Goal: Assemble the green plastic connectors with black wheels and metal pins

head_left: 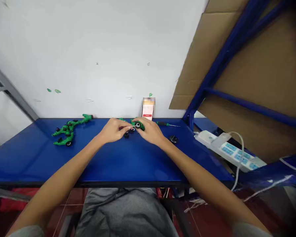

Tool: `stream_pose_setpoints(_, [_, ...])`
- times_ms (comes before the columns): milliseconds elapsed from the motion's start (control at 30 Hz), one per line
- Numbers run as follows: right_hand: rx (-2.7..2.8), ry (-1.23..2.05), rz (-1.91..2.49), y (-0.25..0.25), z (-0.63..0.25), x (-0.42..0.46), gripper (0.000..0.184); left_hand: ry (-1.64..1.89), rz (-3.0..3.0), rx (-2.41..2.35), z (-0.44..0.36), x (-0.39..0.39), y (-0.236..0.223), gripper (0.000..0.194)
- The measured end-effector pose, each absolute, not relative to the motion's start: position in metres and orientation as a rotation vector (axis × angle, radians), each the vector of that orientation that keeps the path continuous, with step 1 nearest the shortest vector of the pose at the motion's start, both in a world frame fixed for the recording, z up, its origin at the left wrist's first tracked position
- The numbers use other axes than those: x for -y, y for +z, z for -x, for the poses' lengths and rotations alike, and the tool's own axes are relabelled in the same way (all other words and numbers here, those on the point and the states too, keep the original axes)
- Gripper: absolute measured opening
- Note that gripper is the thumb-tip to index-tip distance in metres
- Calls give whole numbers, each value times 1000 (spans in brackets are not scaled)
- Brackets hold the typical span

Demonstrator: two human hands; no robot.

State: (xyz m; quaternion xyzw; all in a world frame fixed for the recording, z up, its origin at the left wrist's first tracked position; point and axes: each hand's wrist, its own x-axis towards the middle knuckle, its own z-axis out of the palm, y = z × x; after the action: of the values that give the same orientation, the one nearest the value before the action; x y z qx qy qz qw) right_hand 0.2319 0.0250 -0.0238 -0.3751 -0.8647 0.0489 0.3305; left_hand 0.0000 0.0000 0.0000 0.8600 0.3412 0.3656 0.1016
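Above the far middle of the blue table (128, 161), my two hands are close together. My left hand (113, 131) pinches a thin light-coloured rod (133, 126); its tip meets the round end of a green part. In my right hand (151, 130) is that green part with a black ring and pale centre (138, 124), its end turned toward my left hand. Small black pieces (126, 135) lie under and between the hands, partly hidden. Just right of my right hand lies a screwdriver (164, 123) with a green and black handle.
Several joined green and black parts (69, 130) lie at the left. A phone (147, 112) leans on the white wall. A black rounded object (173, 139) rests right of my forearm. A white power strip (230, 150) with a cable sits by the blue frame (199, 95).
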Motion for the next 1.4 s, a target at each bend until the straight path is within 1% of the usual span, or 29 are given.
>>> stream_pose_setpoints(167, [2274, 132, 973, -26, -233, -26, 29, 1064, -2500, -1007, -1, 1, -1, 26])
stream_pose_setpoints(433, [2372, 255, 934, -33, -235, -26, 24, 891, -2280, -953, 4, 0, 3, 33])
stream_pose_setpoints(567, [2347, 328, 882, -32, -236, -28, 22, 881, -2142, -936, 7, -8, -3, 34])
stream_pose_setpoints(667, [2283, 481, 839, -29, -232, -27, 17, 905, -2067, -848, 9, -15, -9, 38])
stream_pose_setpoints(767, [2199, 658, 856, -31, -226, -28, 18, 940, -1969, -769, 8, -21, -13, 41])
stream_pose_setpoints(900, [2111, 743, 911, -40, -220, -35, 17, 1006, -1797, -806, 7, -25, -19, 44])
stream_pose_setpoints(1000, [2082, 739, 962, -46, -220, -41, 20, 1024, -1671, -828, 7, -26, -21, 46])
stream_pose_setpoints(1133, [2095, 678, 1076, -47, -223, -44, 20, 1010, -1652, -863, 11, -28, -21, 47])
stream_pose_setpoints(1200, [2083, 654, 1132, -46, -226, -46, 19, 933, -1672, -877, 16, -30, -19, 49])
stream_pose_setpoints(1300, [2062, 621, 1142, -44, -233, -52, 18, 703, -1750, -886, 23, -33, -15, 52])
stream_pose_setpoints(1400, [2010, 544, 1161, -42, -242, -61, 19, 637, -1893, -960, 27, -36, -15, 50])
